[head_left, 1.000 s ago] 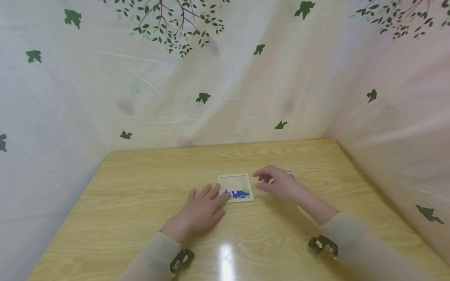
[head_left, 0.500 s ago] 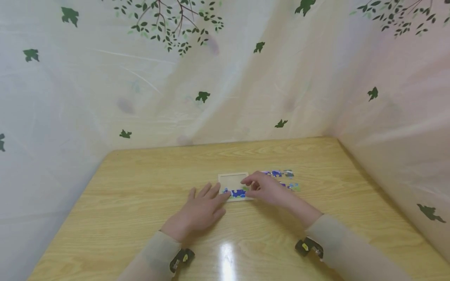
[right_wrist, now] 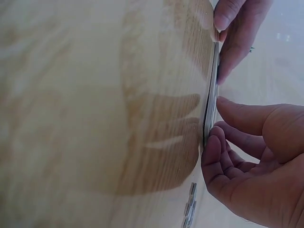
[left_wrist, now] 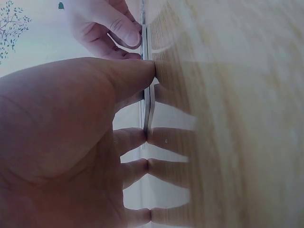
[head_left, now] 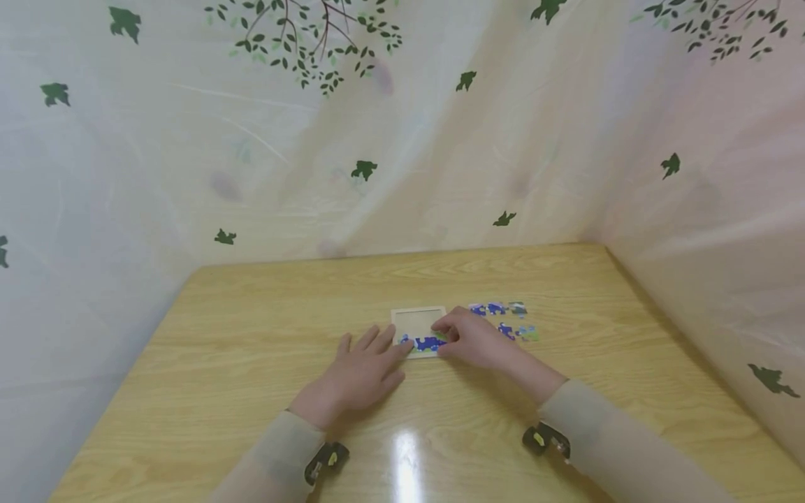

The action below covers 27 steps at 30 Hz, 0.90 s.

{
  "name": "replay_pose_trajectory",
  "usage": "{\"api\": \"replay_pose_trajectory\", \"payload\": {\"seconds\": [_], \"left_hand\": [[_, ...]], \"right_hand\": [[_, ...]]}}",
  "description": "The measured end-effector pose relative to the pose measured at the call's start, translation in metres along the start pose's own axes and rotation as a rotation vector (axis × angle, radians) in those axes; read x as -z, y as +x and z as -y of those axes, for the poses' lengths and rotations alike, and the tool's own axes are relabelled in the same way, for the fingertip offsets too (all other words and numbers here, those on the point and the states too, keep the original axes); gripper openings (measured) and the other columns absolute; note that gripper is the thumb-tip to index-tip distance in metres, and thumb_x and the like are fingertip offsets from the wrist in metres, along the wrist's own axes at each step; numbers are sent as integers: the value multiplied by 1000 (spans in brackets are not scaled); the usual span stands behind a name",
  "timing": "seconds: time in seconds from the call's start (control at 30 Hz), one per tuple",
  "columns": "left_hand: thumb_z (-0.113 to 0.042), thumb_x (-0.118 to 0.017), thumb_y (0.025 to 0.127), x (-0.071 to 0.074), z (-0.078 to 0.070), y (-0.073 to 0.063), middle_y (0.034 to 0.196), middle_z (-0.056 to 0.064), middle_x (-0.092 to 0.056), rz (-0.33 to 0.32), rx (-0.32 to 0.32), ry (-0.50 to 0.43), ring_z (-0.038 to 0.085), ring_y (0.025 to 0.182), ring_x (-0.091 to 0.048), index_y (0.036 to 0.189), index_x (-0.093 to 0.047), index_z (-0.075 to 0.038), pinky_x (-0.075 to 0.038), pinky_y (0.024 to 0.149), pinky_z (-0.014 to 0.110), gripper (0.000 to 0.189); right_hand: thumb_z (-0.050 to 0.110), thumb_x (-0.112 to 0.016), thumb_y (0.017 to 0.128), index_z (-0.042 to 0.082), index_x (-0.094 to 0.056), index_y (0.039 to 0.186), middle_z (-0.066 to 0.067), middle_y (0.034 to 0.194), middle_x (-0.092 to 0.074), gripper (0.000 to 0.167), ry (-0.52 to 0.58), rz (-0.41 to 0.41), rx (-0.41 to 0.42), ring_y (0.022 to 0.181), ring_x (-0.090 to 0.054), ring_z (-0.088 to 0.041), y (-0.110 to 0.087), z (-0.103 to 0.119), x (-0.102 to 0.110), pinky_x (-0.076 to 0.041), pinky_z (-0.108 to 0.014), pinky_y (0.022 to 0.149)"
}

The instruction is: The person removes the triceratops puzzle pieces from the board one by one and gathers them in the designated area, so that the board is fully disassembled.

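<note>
A small square wooden puzzle frame (head_left: 418, 309) lies on the table, its lower part filled with blue and green jigsaw pieces (head_left: 428, 343). My left hand (head_left: 355, 374) rests flat beside it with spread, straight fingers; index finger and thumb reach the frame's left side. At the right side, my right hand (head_left: 472, 339) has its fingers curled around the frame's edge. In the right wrist view, the thumb (right_wrist: 237, 114) touches the frame's face while the bent fingertips (right_wrist: 212, 147) meet its end. The frame's right border is mostly hidden by this hand.
Several loose jigsaw pieces (head_left: 495, 308) lie right of the frame, in two rough rows, partly behind the right hand. The wooden table (head_left: 264, 328) meets a pale leaf-printed curtain (head_left: 283, 175) at the back and sides. A light reflection shows near the front.
My right hand has moved left from near the loose pieces onto the frame's right side, uncovering several pieces. The left hand stays in place.
</note>
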<state>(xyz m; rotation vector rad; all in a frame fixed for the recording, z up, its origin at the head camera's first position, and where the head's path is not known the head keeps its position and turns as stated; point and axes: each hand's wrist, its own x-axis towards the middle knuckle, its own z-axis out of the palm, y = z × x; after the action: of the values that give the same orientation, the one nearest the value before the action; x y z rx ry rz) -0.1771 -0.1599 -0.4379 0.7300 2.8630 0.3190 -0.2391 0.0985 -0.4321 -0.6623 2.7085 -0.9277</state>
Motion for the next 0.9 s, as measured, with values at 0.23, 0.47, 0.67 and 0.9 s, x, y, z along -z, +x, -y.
{"api": "replay_pose_trajectory", "payload": {"seconds": [0.23,0.47,0.67,0.9], "left_hand": [[-42,-51,118,0,0,1,181,14,-28,5,5,-1,46,166,-21,171,-45,-29,-15,126,81,55],[-41,-51,118,2,-1,0,180,15,-29,2,4,-9,46,166,-21,171,-46,-27,-15,126,82,55],[-40,-51,117,2,-2,-1,180,15,-29,7,10,-19,46,166,-21,171,-46,-28,-14,126,82,55],[-40,-52,117,2,-2,-1,180,15,-30,1,5,-15,46,165,-22,170,-46,-28,-14,125,82,55]], "right_hand": [[5,-88,92,3,-78,129,-5,110,-66,38,5,-3,-31,97,-66,-18,2,0,1,-61,-41,93],[3,-88,91,3,-79,126,-5,110,-66,36,14,-7,-40,96,-65,-18,3,0,1,-61,-41,92],[2,-88,91,2,-78,126,-5,111,-67,37,15,7,-52,97,-66,-18,5,0,1,-61,-41,95],[2,-88,92,2,-77,125,-5,111,-67,35,15,30,-90,101,-65,-20,7,2,3,-60,-42,97]]}}
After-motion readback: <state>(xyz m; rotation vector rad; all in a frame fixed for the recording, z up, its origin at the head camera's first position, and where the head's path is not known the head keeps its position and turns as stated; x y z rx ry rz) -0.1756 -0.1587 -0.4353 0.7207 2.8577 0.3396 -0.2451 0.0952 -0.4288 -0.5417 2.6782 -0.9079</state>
